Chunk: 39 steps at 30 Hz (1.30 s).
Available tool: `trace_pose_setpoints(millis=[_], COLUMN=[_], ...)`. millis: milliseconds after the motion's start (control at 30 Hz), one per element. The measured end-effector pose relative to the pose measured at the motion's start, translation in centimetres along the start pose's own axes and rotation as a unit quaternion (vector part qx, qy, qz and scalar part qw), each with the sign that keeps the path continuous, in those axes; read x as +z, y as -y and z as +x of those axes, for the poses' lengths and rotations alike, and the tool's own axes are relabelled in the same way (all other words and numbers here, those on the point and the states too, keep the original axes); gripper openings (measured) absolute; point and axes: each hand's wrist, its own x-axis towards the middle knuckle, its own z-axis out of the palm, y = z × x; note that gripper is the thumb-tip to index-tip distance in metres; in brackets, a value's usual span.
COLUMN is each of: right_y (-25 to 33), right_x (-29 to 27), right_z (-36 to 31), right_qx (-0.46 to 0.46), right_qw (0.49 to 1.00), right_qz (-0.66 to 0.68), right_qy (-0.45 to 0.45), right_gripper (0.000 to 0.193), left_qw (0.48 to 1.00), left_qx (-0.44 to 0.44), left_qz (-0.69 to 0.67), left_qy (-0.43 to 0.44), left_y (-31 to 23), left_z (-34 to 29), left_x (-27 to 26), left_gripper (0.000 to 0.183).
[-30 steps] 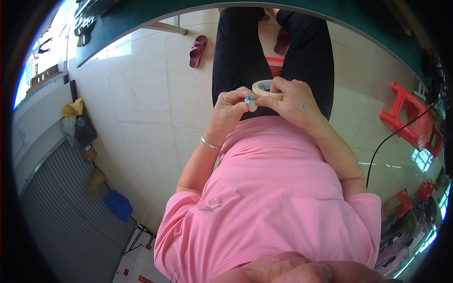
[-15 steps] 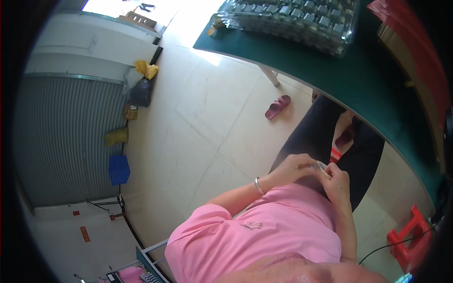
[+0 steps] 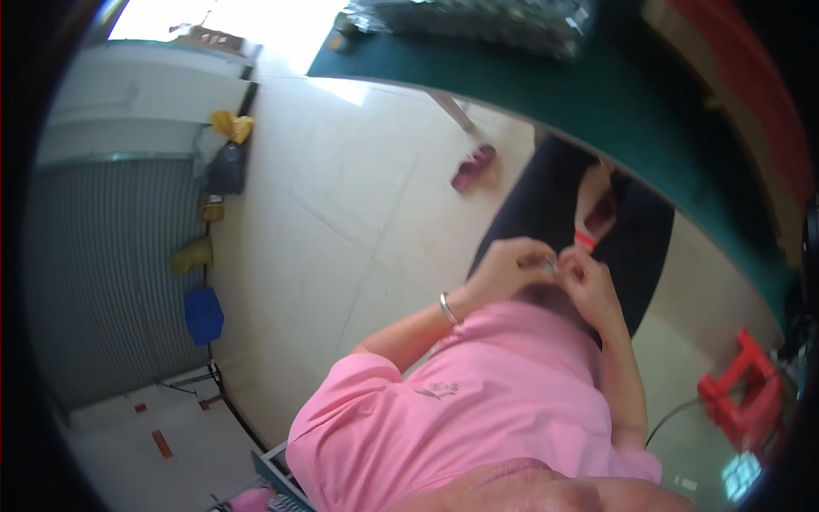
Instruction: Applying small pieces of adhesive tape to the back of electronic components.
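Observation:
Above my lap, my left hand (image 3: 510, 271), with a silver bangle at its wrist, is closed and meets my right hand (image 3: 590, 286) at the fingertips. Between them shows a bit of a small pale thing (image 3: 551, 266); the fingers and motion blur hide most of it, so its kind cannot be made out. My right hand's fingers are bent and pinched together against it. Both hands are just in front of the pink shirt (image 3: 503, 375), over the dark trousers (image 3: 520, 205).
A green-topped table (image 3: 503, 94) runs across in front, bearing stacked clear plastic trays (image 3: 478, 21) and, at right, a cardboard box (image 3: 725, 111) with red covering. A red stool (image 3: 742, 392) stands at my right. A slipper (image 3: 473, 167) and a blue bin (image 3: 204, 315) are on the floor.
The whole view has shifted, so table and hands sit higher in the picture. My hands stay together at the small thing, and it shows less than before.

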Motion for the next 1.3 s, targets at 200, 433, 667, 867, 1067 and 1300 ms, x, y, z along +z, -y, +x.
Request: trace_pose_setpoints(millis=[200, 433, 667, 867, 1067, 1300], right_y=[0.8, 0.4, 1.0, 0.8, 0.7, -1.5], right_x=[0.0, -0.4, -0.3, 0.0, 0.0, -0.3], right_z=[0.2, -0.6, -0.5, -0.5, -0.6, 0.5], right_qx=[0.030, 0.060, 0.060, 0.052, 0.085, 0.121], right_qw=[0.998, 0.998, 0.997, 0.996, 0.996, 0.991], right_qz=[-0.008, 0.012, -0.035, -0.068, 0.009, 0.056], right_qy=[0.050, 0.020, 0.028, 0.017, 0.021, -0.008], right_gripper=[0.016, 0.019, 0.020, 0.020, 0.019, 0.022], left_qw=[0.998, 0.993, 0.994, 0.998, 0.953, 0.922], left_qx=[-0.020, -0.051, -0.050, 0.032, 0.210, 0.329], left_qz=[-0.042, -0.099, -0.092, 0.048, 0.215, 0.195], left_qy=[0.032, 0.047, 0.020, -0.008, -0.034, 0.066], left_y=[0.9, 0.6, 0.5, 0.9, 0.6, -2.7], left_z=[-0.2, 0.0, -0.4, -0.2, -0.1, 0.0], left_x=[-1.1, -0.1, 0.5, 1.3, 1.5, 2.8], left_gripper=[0.030, 0.024, 0.020, 0.016, 0.019, 0.018])
